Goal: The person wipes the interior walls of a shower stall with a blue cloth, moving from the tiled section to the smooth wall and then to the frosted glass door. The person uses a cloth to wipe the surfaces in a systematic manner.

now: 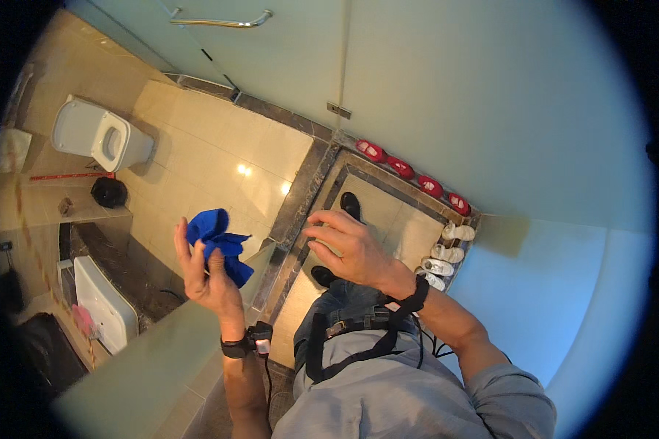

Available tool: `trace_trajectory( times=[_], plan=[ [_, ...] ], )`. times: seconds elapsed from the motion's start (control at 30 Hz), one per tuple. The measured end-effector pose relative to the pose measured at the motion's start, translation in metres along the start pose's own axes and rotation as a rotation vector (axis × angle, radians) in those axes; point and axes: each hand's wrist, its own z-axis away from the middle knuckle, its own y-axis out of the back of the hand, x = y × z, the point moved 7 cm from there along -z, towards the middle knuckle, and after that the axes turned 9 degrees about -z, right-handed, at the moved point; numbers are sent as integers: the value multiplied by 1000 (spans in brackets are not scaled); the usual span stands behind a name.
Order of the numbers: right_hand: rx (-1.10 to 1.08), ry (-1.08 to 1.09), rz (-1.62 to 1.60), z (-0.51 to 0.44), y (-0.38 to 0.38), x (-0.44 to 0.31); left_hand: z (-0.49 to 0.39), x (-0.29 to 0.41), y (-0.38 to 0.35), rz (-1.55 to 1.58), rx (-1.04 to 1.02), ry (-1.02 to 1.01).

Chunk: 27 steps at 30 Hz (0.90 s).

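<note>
A crumpled blue cloth (225, 244) is held in my left hand (210, 282), pinched between the thumb and fingers, with its folds sticking out to the right. My right hand (351, 247) hovers to the right of it, over the stone-edged floor by my shoes. Its fingers are bent and apart, and nothing shows in them. A dark strap circles each wrist. Both hands are raised in front of my body, the cloth apart from the right hand.
Frosted glass panels (445, 110) rise ahead, one with a metal bar handle (222, 23). Several red shoes (401, 167) and white shoes (446, 253) line the ledge. Leftward are a toilet (112, 137), a black bag (109, 192) and a white washbasin (107, 307). A stone threshold (302, 197) crosses the floor.
</note>
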Motion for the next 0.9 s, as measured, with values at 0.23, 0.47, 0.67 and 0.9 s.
trace_trajectory(
  times=[0.23,0.47,0.67,0.9],
  plan=[
    [-5,-150,-43,-59,58,103,-71,-45,-98,48,25,241],
    [-38,-229,5,-115,93,168,-104,-117,-93,67,264,473],
    [-193,-272,14,-149,75,195,-102,-164,-82,191,382,588],
    [-287,-267,32,-215,33,207,-136,-211,-77,265,481,607]
  ],
)
